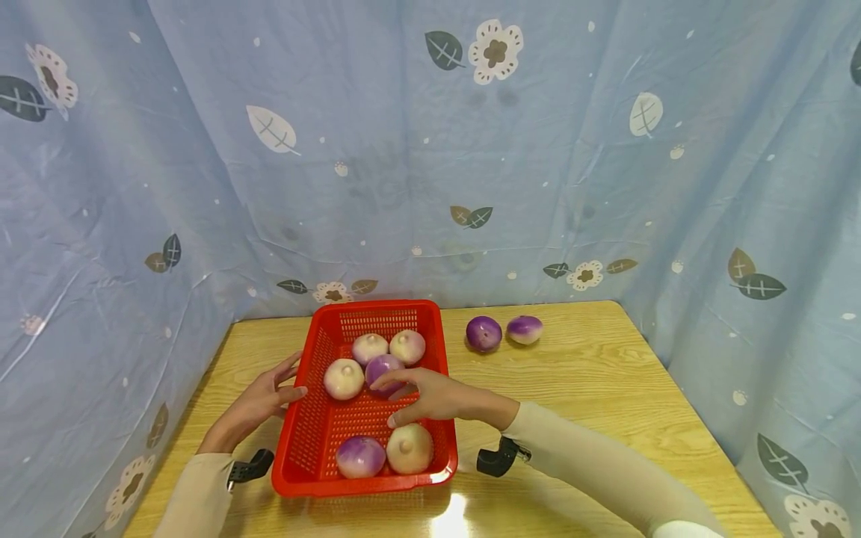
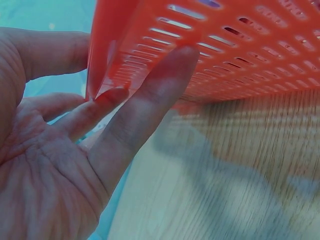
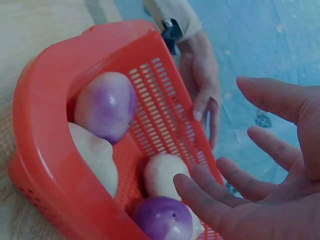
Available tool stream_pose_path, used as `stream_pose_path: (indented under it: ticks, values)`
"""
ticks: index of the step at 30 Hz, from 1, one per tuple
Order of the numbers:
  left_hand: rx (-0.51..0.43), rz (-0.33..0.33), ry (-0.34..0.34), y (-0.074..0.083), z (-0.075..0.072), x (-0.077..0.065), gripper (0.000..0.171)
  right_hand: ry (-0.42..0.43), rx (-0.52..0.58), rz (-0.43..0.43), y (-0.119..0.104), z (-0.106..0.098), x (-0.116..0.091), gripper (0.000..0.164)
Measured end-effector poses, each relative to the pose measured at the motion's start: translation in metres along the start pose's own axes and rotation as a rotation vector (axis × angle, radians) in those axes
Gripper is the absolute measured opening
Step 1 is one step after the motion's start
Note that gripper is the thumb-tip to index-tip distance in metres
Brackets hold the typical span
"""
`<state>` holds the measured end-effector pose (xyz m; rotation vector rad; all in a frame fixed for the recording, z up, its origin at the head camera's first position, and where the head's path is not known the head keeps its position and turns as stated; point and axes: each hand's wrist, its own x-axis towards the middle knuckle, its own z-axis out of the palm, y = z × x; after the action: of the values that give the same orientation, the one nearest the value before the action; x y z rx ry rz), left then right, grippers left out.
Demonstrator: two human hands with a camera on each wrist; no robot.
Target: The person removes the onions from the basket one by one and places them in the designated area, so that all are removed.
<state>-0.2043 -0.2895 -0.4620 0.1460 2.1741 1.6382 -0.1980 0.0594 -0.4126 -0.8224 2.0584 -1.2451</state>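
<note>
A red perforated plastic basket point(image 1: 363, 418) holds several purple-and-white turnips, including a purple-topped one point(image 1: 383, 372) amid paler ones point(image 1: 344, 379) and another purple one point(image 1: 361, 456) near the front. My left hand point(image 1: 272, 388) is at the basket's left side, its thumb at the rim. In the left wrist view, extended fingers point(image 2: 145, 100) lie along the outer wall below the rim. Over the basket's right half hovers my right hand point(image 1: 430, 394), fingers spread and holding nothing. Its fingertips overlap the purple-topped turnip in the head view; the right wrist view shows the palm empty.
Two more turnips, a dark purple one point(image 1: 483, 334) and a purple-and-white one point(image 1: 525, 329), lie on the wooden table point(image 1: 572, 403) right of the basket. Blue patterned curtains point(image 1: 403, 187) hang behind the table and along both sides.
</note>
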Motion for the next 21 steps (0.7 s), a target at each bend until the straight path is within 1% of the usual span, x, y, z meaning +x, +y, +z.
stream_pose_path:
  ticks: [4, 9, 15, 17, 21]
  values:
    - [0.001, -0.006, -0.001, 0.000, 0.000, 0.000, 0.083, -0.040, -0.042, -0.015, 0.000, 0.007, 0.007, 0.048]
    - [0.003, -0.007, 0.003, 0.001, -0.001, 0.001, 0.082, -0.069, -0.104, 0.000, 0.000, 0.012, 0.015, 0.049]
    - [-0.001, -0.007, -0.003, 0.001, -0.001, 0.002, 0.082, -0.107, -0.112, 0.054, -0.003, 0.016, 0.024, 0.048]
    - [-0.001, 0.004, -0.009, 0.001, -0.001, 0.002, 0.082, -0.126, -0.113, 0.063, -0.005, 0.017, 0.027, 0.048]
    - [-0.001, 0.001, -0.006, 0.001, -0.001, 0.000, 0.082, -0.173, -0.111, 0.079, -0.008, 0.022, 0.035, 0.046]
